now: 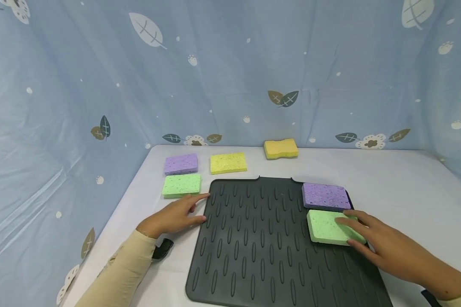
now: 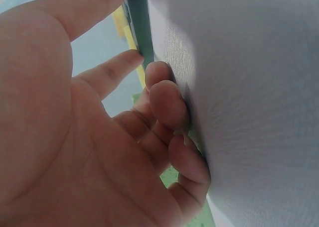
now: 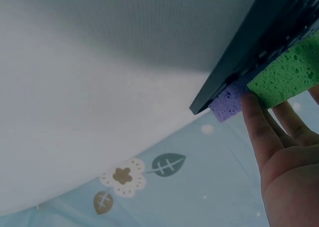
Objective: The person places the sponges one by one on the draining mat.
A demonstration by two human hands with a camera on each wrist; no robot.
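My left hand point(image 1: 174, 216) lies beside the left edge of a dark grey ridged mat point(image 1: 249, 247). Its thumb and index fingertips touch that edge, and the left wrist view shows the other fingers curled against the white cloth. At the mat's right side, my right hand point(image 1: 388, 247) holds a light green sponge point(image 1: 326, 227) at its right end. The thumb is at the near edge, one finger rests on top and another reaches the far edge. Directly behind this sponge sits a purple sponge point(image 1: 326, 196), also on the mat.
Left of the mat lie another purple sponge point(image 1: 181, 164) and another green sponge point(image 1: 182, 185). Behind it are a yellow sponge point(image 1: 228, 163) and a deeper yellow, waisted sponge point(image 1: 280, 149). A patterned blue curtain point(image 1: 230, 72) hangs beyond the white tabletop point(image 1: 403, 187).
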